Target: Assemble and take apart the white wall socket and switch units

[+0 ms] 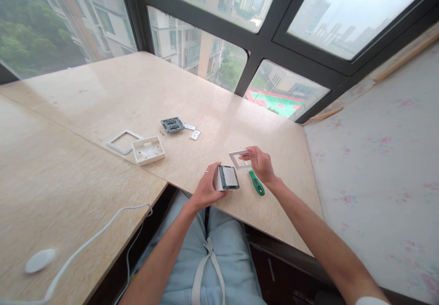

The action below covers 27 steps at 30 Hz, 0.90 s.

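Observation:
My left hand (207, 187) is closed around the sides of a wall socket (229, 177), a white box with a grey mounting frame and a white socket face, tilted up at the table's front edge. Just above and to the right, my right hand (259, 163) grips a white square cover frame (236, 160) by its right side. The frame is held apart from the socket. Below the right hand a green-handled screwdriver (257, 183) lies on the table; its shaft is hidden.
On the table (113, 85) to the left lie another white cover frame (110, 143), an open white back box (148, 157), a grey socket module (172, 125) and small white plates (195, 134). A white cable (103, 225) and a white disc (40, 260) are at lower left. Windows and a papered wall (373, 158) border the table.

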Motion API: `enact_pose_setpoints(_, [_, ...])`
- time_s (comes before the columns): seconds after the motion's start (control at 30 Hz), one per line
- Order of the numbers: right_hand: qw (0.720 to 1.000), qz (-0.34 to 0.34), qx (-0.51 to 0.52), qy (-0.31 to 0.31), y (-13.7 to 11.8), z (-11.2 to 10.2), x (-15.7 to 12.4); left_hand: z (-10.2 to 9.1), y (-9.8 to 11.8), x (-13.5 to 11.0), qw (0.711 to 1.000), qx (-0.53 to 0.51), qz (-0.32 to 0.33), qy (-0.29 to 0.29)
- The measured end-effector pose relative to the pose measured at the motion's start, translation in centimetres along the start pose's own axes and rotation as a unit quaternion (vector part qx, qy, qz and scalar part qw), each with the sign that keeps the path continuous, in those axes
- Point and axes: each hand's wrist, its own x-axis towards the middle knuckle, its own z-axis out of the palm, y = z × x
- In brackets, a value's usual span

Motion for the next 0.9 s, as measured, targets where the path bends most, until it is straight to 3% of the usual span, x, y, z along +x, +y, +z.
enact_pose_setpoints(0.17, [0.987, 0.124, 0.077, 0.074, 0.1, 0.0, 1.2, -0.2, -0.4, -0.1, 0.997, 0.070, -0.023, -0.035])
enact_pose_setpoints(0.37, [0.945, 0.256, 0.194, 0.056, 1.1, 0.7, 2.8, -1.1, -0.9, -0.1, 0.985, 0.160, -0.012, -0.057])
enact_pose_setpoints(0.5, [0.927, 0.282, 0.246, 0.013, 1.3, 1.9, 4.9, -2.1, -1.0, -0.2, 0.982, 0.179, -0.030, -0.060])
enact_pose_setpoints(0.6, [0.931, 0.240, 0.274, -0.027, 0.6, 3.3, 7.0, -3.0, -1.0, -0.1, 0.979, 0.192, -0.039, -0.059])
enact_pose_setpoints(0.7, [0.959, 0.154, 0.229, -0.061, -0.4, 5.4, 9.0, -3.6, -1.0, 0.2, 0.976, 0.203, -0.035, -0.067])
enact_pose_setpoints(0.8, [0.988, 0.018, 0.112, -0.108, -1.9, 8.2, 10.3, -3.9, -0.8, 0.3, 0.975, 0.213, -0.020, -0.065])
enact_pose_setpoints(0.9, [0.970, -0.130, -0.049, -0.202, -3.5, 11.5, 10.8, -3.6, -0.5, 0.3, 0.973, 0.227, -0.014, -0.047])
